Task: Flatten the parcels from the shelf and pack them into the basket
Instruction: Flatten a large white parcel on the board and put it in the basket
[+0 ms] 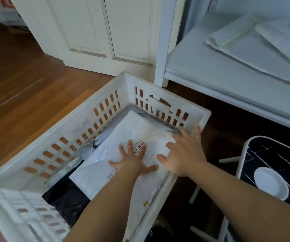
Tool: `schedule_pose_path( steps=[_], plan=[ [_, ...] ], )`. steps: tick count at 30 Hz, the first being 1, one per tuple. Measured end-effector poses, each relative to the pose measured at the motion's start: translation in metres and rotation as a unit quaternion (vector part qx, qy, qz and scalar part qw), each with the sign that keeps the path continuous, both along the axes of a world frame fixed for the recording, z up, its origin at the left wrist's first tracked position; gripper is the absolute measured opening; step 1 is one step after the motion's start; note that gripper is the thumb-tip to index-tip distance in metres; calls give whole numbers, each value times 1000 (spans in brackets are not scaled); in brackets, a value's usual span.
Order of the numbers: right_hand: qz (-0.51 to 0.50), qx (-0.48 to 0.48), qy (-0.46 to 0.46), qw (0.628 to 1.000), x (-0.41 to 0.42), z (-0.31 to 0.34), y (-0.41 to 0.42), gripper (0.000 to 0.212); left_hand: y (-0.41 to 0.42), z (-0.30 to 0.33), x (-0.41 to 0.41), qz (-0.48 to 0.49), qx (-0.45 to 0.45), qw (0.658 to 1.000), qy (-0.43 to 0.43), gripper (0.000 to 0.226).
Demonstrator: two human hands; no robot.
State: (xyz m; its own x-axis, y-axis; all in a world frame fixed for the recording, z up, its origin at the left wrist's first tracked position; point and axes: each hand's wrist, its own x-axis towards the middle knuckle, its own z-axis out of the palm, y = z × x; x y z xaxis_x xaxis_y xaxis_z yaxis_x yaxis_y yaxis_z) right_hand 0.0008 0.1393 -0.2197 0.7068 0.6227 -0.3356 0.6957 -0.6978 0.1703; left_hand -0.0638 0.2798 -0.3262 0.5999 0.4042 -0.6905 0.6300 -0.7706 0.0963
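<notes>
Packing step: white parcel [123, 137] is pressed flat inside basket [57, 130] by both spread hands, left hand [133, 165], right hand [184, 154]. Next, parcels [256, 42] on the shelf [210, 67] beside the basket must be fetched.

From my remote view, the white mailer [133, 135] in the basket [81, 109] is partly covered by the left hand [133, 163] and right hand [184, 154], and its printed text is too small for me to read. Beneath it, the grey parcel [88, 151] and black parcel [65, 193] show only at their edges. The parcels on the shelf [266, 44] and the dark stool [280, 172] are cut off by the right edge, and the basket's near corner is blurred.
</notes>
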Motion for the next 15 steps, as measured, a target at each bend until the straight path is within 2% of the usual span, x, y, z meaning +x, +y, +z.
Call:
schedule_pose_path(
  steps=[6, 12, 15],
  plan=[
    [42, -6, 60, 997, 9, 7, -8, 72, 4, 54, 18, -34, -19, 999, -24, 84],
    [25, 95, 133, 986, -4, 25, -58, 71, -12, 132, 25, -65, -21, 986, -155, 68],
    [22, 68, 123, 990, -9, 40, -105, 85, -40, 171, 40, -75, -41, 975, -206, 64]
  ],
)
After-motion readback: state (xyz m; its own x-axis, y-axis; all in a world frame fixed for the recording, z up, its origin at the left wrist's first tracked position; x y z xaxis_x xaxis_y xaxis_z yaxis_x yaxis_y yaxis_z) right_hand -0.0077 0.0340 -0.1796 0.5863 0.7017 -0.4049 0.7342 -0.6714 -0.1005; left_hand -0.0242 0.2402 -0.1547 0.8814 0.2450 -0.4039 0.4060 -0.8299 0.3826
